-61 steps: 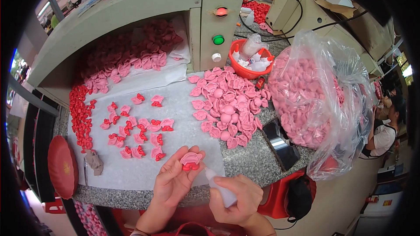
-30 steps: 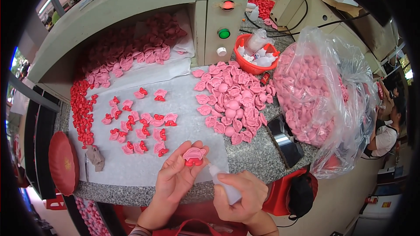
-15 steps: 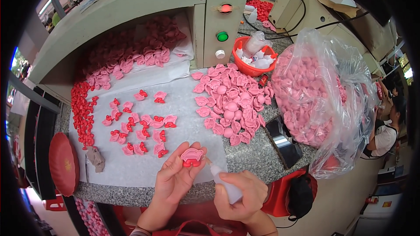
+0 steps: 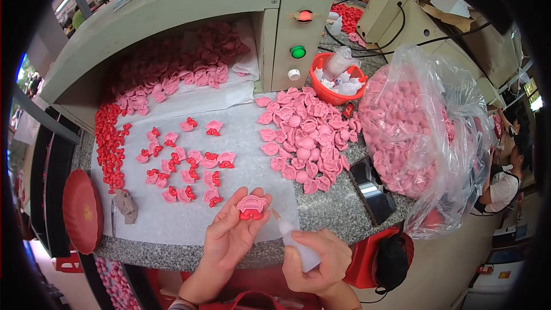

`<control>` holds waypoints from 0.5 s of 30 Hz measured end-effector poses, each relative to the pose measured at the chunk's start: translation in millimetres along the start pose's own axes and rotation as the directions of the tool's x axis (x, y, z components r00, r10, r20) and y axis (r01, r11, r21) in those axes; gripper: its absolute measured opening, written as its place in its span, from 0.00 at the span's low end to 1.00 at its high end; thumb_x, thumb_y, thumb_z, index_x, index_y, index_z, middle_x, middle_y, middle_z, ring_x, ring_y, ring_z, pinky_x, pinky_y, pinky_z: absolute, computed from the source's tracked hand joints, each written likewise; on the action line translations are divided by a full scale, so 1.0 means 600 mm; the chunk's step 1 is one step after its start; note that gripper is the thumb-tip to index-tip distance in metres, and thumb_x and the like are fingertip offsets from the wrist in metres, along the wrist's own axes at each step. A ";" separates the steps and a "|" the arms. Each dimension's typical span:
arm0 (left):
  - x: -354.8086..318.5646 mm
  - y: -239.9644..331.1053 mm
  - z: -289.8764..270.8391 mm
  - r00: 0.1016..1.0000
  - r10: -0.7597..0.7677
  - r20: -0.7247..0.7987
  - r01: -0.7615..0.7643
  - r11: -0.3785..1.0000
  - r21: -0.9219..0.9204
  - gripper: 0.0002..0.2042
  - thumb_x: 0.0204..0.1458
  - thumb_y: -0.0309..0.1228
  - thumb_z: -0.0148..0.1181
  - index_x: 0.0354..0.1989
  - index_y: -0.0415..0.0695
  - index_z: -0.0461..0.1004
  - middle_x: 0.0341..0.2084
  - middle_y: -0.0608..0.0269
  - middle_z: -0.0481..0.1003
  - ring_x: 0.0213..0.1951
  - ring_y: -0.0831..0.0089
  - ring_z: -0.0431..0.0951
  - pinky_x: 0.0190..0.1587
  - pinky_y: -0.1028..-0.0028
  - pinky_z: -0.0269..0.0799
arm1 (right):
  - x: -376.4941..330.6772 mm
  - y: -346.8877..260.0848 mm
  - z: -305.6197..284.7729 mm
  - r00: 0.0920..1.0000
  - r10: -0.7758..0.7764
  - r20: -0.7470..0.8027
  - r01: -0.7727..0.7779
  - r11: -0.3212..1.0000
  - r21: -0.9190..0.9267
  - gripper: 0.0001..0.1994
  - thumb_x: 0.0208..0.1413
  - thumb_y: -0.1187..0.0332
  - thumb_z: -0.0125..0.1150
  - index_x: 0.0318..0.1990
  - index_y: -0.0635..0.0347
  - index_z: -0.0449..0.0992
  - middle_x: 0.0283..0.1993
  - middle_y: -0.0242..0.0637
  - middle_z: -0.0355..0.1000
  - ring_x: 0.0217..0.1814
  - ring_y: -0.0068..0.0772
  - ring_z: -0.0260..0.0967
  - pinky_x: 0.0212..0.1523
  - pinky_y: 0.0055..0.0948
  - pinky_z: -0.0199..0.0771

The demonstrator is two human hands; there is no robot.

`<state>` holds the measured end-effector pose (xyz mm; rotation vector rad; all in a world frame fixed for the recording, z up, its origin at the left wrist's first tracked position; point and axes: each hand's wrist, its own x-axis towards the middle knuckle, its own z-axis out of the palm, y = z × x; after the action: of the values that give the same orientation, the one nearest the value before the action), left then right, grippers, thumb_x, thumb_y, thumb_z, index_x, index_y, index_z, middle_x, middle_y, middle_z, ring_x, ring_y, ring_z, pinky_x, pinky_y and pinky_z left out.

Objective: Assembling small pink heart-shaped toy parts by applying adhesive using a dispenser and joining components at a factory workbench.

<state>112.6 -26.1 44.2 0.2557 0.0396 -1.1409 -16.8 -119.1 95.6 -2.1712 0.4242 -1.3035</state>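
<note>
Between the fingertips of my left hand [image 4: 227, 238] is a small pink plastic piece with red feet [image 4: 251, 207], its hollow side facing up. Wrapped in my right hand [image 4: 321, 261] is a white squeeze bottle [image 4: 302, 252], its thin nozzle tilted toward the piece and a little apart from its right side. On the white paper [image 4: 155, 224] beyond lie several pink pieces with red parts attached [image 4: 186, 177]. A heap of loose pink pieces [image 4: 304, 143] rests to the right, and small red parts [image 4: 109, 155] are piled at the left.
A pale green machine [image 4: 270, 28] with an arched opening holds more pink pieces. An orange-red basket [image 4: 333, 93] contains bottles. To the right are a phone [image 4: 373, 189] and a clear bag of pink pieces [image 4: 399, 132]. A red dish [image 4: 83, 212] sits at the left edge. Other people work farther off.
The view has shifted slightly, so the bench things appear a little to the right. Both hands keep their holds; the bottle's nozzle stays close beside the pink piece.
</note>
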 end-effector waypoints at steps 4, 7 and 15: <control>0.000 0.001 0.000 1.000 0.010 0.018 -0.010 1.000 0.012 0.18 0.55 0.26 0.50 0.55 0.41 0.64 0.57 0.48 0.61 0.61 0.51 0.57 0.61 0.57 0.60 | 0.002 0.000 0.004 1.000 -0.012 -0.004 0.012 1.000 0.006 0.14 0.37 0.76 0.63 0.36 0.64 0.72 0.22 0.33 0.70 0.13 0.28 0.61 0.14 0.24 0.60; 0.000 0.001 -0.001 0.999 0.017 0.037 -0.018 1.000 0.024 0.17 0.56 0.26 0.50 0.54 0.40 0.65 0.56 0.47 0.62 0.61 0.50 0.58 0.61 0.57 0.59 | 0.002 -0.001 0.003 1.000 -0.007 0.016 0.007 1.000 -0.009 0.14 0.37 0.76 0.63 0.36 0.64 0.72 0.23 0.33 0.70 0.13 0.29 0.62 0.14 0.24 0.60; 0.000 0.002 -0.001 0.999 0.019 0.042 -0.020 0.999 0.028 0.17 0.56 0.27 0.50 0.54 0.39 0.64 0.56 0.48 0.62 0.61 0.51 0.58 0.61 0.57 0.59 | -0.001 -0.003 0.002 1.000 -0.002 0.023 0.002 1.000 -0.004 0.14 0.37 0.76 0.63 0.36 0.63 0.72 0.23 0.33 0.70 0.13 0.29 0.62 0.14 0.24 0.60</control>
<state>113.8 -25.4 43.8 0.2576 -0.0159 -1.1280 -15.8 -116.9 95.9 -2.1886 0.4166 -1.2785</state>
